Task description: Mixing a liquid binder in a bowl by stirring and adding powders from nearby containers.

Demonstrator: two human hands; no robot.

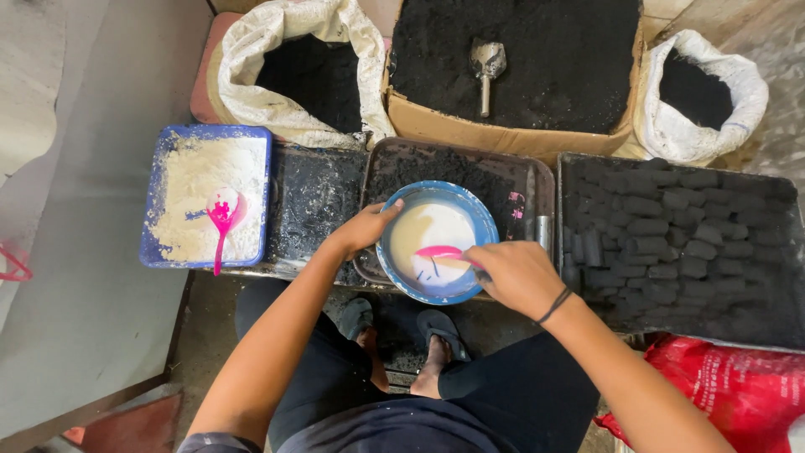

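Observation:
A blue bowl (480,220) of pale cream liquid sits on a dark tray (503,172) of black powder in front of me. My left hand (362,228) grips the bowl's left rim. My right hand (513,273) holds a pink spoon (440,252) whose head lies in the liquid. To the left, a blue tray (152,210) holds white powder with a second pink spoon (222,220) lying in it.
A tray (579,164) of several black cylindrical briquettes fills the right side. Behind stand a cardboard box (503,134) of black powder with a metal scoop (486,71), and two white sacks (251,50) (721,126) of black powder. A red bag (738,386) lies lower right.

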